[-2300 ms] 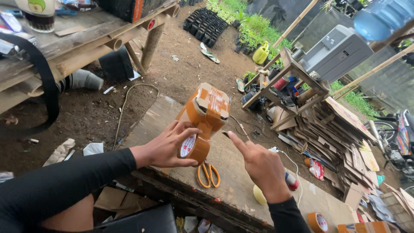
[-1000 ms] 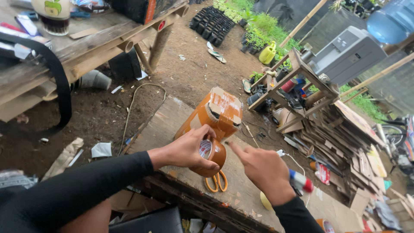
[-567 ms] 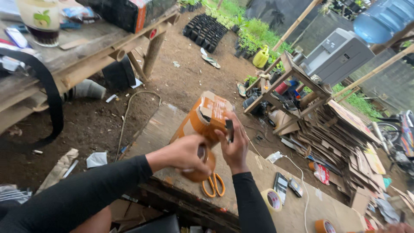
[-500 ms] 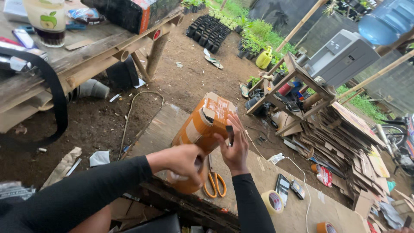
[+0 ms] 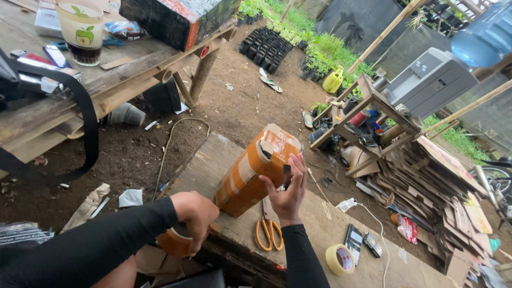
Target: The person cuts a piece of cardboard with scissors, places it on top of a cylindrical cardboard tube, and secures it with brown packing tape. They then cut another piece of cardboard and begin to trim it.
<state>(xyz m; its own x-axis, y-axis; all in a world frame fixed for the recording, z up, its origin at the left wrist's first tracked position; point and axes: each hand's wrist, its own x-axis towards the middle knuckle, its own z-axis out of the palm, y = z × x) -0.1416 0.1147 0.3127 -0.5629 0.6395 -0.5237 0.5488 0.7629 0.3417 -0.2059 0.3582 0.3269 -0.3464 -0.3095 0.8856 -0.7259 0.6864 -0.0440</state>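
**At the workbench edge: taped box propped up, tape roll down low**

On the wooden bench (image 5: 213, 165) a cardboard box (image 5: 256, 170) wrapped in orange tape stands tilted on one end, near the front edge. The right hand (image 5: 288, 189) presses flat against its upper side, fingers spread, gripping nothing. The left hand (image 5: 196, 213) is closed around a brown tape roll (image 5: 173, 242), hanging just past the bench edge. Orange scissors (image 5: 269, 232) lie right beside the box base, and a pale tape roll (image 5: 341, 260) sits further right. A cup (image 5: 81, 32) on the left table holds dark liquid, I think. Bare bench behind the box.
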